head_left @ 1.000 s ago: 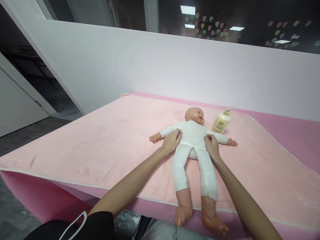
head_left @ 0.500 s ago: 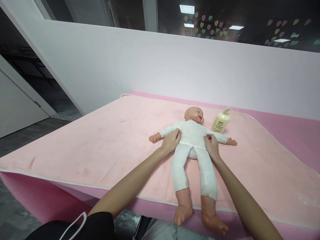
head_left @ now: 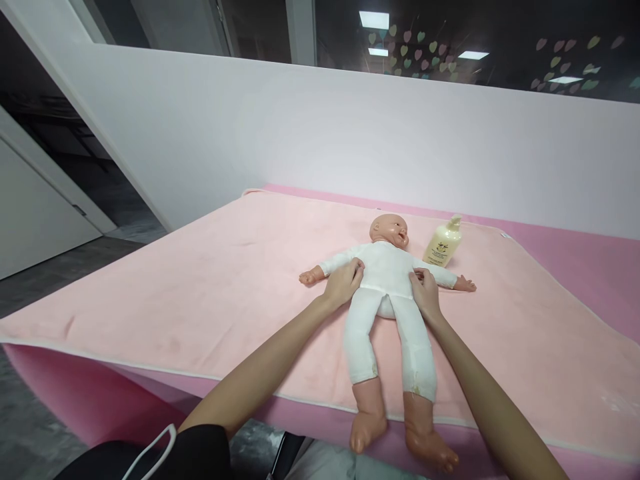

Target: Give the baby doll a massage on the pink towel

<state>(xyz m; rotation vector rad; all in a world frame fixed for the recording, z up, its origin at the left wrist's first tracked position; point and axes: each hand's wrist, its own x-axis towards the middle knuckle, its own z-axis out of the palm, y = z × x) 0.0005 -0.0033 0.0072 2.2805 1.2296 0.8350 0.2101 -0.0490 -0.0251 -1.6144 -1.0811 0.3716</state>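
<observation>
The left hand (head_left: pixel 343 283) has its fingers curled against one side of the doll's white cloth torso; the right hand (head_left: pixel 426 291) is likewise curled at the opposite side. Whether either set pinches cloth cannot be determined at this scale. The doll (head_left: pixel 386 270) lies face-up between the two sets of fingers, head beyond them, on a pink blanket (head_left: pixel 200 287). A pump bottle (head_left: pixel 443 245) is noted just beyond the right fingers.
</observation>
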